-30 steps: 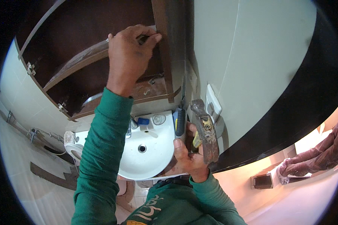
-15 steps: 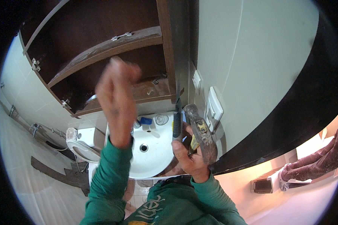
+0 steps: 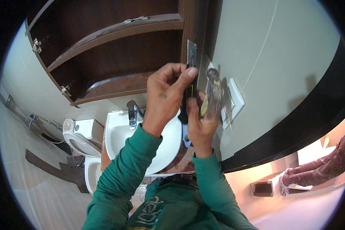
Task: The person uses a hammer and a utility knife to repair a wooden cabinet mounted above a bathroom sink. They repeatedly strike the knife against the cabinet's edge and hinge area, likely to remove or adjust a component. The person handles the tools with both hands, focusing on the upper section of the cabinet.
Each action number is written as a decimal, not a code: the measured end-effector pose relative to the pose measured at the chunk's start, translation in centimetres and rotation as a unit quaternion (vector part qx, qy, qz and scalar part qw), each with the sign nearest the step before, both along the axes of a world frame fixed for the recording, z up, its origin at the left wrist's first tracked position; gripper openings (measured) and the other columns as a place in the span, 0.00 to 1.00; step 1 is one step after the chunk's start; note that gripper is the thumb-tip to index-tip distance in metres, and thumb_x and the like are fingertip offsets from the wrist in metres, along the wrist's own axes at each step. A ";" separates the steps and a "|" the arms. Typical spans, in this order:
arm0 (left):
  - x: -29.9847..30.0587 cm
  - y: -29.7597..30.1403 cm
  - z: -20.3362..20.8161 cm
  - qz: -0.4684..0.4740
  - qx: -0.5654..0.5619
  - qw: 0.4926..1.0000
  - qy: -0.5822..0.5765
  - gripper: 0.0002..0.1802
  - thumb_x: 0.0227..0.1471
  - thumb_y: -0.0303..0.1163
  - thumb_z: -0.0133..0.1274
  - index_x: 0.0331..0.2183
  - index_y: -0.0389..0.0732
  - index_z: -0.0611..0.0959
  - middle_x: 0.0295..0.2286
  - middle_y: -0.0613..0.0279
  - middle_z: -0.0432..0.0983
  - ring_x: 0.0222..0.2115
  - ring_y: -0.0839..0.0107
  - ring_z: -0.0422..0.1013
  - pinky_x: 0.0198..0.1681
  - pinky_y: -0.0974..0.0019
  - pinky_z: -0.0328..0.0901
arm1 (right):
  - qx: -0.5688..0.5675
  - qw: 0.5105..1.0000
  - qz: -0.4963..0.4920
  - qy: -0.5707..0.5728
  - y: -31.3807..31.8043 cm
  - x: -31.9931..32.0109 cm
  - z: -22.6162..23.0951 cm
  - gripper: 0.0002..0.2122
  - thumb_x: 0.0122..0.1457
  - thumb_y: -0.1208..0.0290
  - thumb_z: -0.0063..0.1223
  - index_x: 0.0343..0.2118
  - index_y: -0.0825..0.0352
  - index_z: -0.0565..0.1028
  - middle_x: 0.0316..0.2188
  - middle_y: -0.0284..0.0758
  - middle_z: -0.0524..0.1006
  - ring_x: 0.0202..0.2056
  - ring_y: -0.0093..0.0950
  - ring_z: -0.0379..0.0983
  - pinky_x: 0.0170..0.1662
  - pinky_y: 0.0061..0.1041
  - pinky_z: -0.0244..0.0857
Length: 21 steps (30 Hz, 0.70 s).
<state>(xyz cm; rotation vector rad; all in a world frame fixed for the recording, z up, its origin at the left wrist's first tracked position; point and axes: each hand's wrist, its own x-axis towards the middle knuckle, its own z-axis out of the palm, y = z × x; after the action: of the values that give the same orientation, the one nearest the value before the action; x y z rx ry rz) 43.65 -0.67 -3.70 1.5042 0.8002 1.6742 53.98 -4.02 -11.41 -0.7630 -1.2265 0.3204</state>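
My left hand (image 3: 163, 92) pinches a chisel (image 3: 191, 57) with thumb and fingers where its flat metal blade meets the dark handle. The blade points up, in front of the right side post of a brown cabinet (image 3: 122, 44). My right hand (image 3: 201, 128) is wrapped round a worn hammer (image 3: 214, 97) with a yellowish handle, its head raised beside the wall switch plate. The right thumb also rests by the lower part of the chisel handle. Most of the hammer's handle is hidden by the fingers.
Below my hands is a white washbasin (image 3: 120, 134) with a chrome tap (image 3: 132, 115). A white switch plate (image 3: 234, 101) sits on the right wall. A toilet (image 3: 84, 130) stands at the left. Another person's legs (image 3: 314, 168) show at the far right.
My left hand has come down and right from in front of the cabinet and taken hold of the chisel. My right hand has risen with the hammer and chisel, and the hammer head has turned.
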 end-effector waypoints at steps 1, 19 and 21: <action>0.2 0.8 0.0 0.019 0.016 0.999 0.026 0.13 0.62 0.36 0.68 0.38 0.34 0.87 0.31 0.67 0.82 0.32 0.82 0.73 0.36 0.74 0.70 | -0.015 1.000 -0.016 -0.010 1.0 0.2 -0.2 0.11 0.69 0.73 0.55 0.50 0.72 0.77 0.37 0.44 0.83 0.38 0.35 0.82 0.44 0.33 0.74; 1.2 5.9 2.9 0.134 0.017 0.985 0.110 0.16 0.61 0.40 0.69 0.35 0.35 0.87 0.25 0.65 0.82 0.23 0.82 0.73 0.23 0.75 0.66 | -0.056 0.996 -0.058 0.024 6.1 0.4 1.6 0.08 0.67 0.77 0.58 0.47 0.71 0.81 0.37 0.40 0.85 0.38 0.31 0.82 0.45 0.31 0.73; 1.0 5.8 3.1 0.138 0.007 0.984 0.110 0.17 0.61 0.41 0.69 0.33 0.34 0.87 0.25 0.64 0.81 0.22 0.82 0.72 0.23 0.75 0.65 | -0.058 0.997 -0.044 0.032 6.1 0.4 1.7 0.08 0.67 0.77 0.58 0.47 0.71 0.81 0.37 0.40 0.85 0.38 0.30 0.82 0.46 0.30 0.73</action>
<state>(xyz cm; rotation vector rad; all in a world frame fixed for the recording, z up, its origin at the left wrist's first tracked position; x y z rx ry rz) 44.69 5.10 -0.63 1.6677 1.1632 1.7303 54.34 2.10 -9.72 -0.8982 -1.1175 0.3432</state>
